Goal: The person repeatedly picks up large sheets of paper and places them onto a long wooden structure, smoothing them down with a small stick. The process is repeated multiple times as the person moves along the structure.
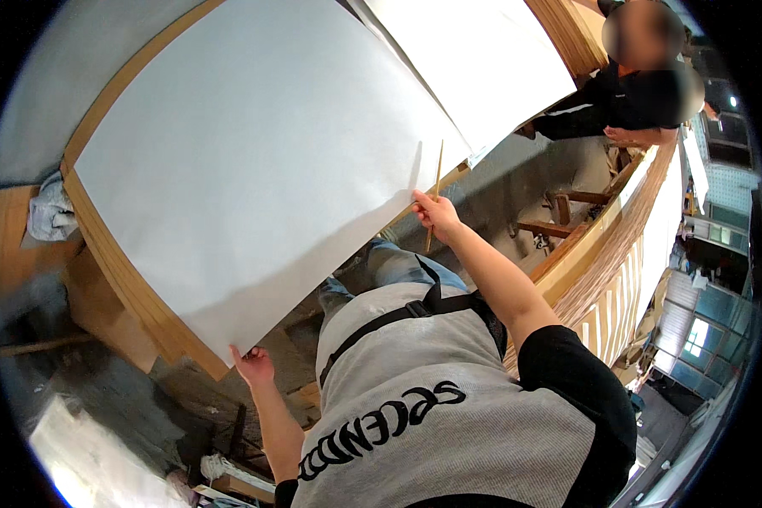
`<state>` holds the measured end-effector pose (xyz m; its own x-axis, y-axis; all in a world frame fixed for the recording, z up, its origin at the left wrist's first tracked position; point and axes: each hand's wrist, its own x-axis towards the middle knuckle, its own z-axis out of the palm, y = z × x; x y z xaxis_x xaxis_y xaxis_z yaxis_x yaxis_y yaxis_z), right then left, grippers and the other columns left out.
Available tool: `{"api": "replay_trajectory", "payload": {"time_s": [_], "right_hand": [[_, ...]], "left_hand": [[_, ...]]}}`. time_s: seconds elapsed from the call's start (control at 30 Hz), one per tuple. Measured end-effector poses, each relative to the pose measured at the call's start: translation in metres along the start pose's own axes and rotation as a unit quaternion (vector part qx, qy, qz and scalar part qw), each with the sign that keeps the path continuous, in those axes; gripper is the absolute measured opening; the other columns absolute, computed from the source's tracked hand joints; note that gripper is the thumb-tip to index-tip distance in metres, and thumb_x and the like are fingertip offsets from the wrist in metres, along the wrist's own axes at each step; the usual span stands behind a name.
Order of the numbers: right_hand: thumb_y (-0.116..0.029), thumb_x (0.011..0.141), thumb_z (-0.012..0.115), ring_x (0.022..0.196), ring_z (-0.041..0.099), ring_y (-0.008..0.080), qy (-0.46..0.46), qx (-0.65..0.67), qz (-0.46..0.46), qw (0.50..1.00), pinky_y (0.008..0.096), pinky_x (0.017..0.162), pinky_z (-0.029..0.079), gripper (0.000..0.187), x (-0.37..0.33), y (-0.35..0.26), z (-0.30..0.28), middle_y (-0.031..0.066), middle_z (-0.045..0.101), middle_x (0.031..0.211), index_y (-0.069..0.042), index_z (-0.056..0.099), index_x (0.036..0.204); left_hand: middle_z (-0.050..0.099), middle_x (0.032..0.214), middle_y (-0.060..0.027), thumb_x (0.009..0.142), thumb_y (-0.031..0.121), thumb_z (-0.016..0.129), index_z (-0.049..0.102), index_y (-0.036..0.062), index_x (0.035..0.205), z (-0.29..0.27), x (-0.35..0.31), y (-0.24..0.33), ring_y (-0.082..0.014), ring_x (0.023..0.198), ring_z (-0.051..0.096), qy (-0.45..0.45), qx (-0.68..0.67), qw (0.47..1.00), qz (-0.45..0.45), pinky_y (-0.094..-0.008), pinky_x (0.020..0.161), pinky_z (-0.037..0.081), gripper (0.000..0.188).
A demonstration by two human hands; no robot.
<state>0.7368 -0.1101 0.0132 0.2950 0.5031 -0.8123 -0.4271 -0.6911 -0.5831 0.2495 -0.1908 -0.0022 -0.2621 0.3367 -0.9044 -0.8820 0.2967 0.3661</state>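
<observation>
A large white sheet (254, 135) lies over a stack of brown boards (114, 262), whose edges show along its left side. My left hand (254, 366) pinches the sheet's near left corner between thumb and fingers. At the near right edge, my right hand (434, 213) is closed around a thin wooden stick (439, 165) that stands up past the fist. Its thumb and forefinger also meet the sheet's edge there. The stick and hand throw a shadow onto the white surface.
A second white sheet (491, 59) lies on the far right side, next to more stacked boards (570, 34). Another person (635, 102) in dark clothes is beyond it. Long stacked panels (626, 245) and wooden supports (554, 227) stand at right. A crumpled cloth (51, 210) hangs at left.
</observation>
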Motion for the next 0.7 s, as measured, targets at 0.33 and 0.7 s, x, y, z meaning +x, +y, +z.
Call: {"api": "replay_trajectory", "payload": {"time_s": [0.33,0.7], "right_hand": [[-0.02,0.085,0.054,0.052,0.045,0.0048,-0.019,-0.022,-0.049,0.998,0.0183,0.047,0.036,0.02,0.019,0.016,-0.016,0.0008,0.056,0.065,-0.004,0.053,0.074],[-0.039,0.079,0.059,0.051,0.05,0.008,-0.106,-0.074,-0.019,0.991,0.0204,0.047,0.039,0.037,0.014,-0.006,-0.003,0.0039,0.057,0.062,-0.002,0.059,0.073]], "left_hand": [[0.044,0.06,-0.0011,0.086,0.034,0.05,0.051,0.0072,0.094,0.038,-0.004,-0.034,-0.0122,0.042,0.03,0.023,0.107,0.994,0.015,-0.0266,0.04,0.026,0.028],[0.042,0.061,-0.0013,0.085,0.034,0.052,0.05,0.0052,0.091,0.08,-0.059,0.012,-0.0102,0.043,0.028,0.089,0.274,0.944,0.159,-0.0237,0.04,0.025,0.029]]}}
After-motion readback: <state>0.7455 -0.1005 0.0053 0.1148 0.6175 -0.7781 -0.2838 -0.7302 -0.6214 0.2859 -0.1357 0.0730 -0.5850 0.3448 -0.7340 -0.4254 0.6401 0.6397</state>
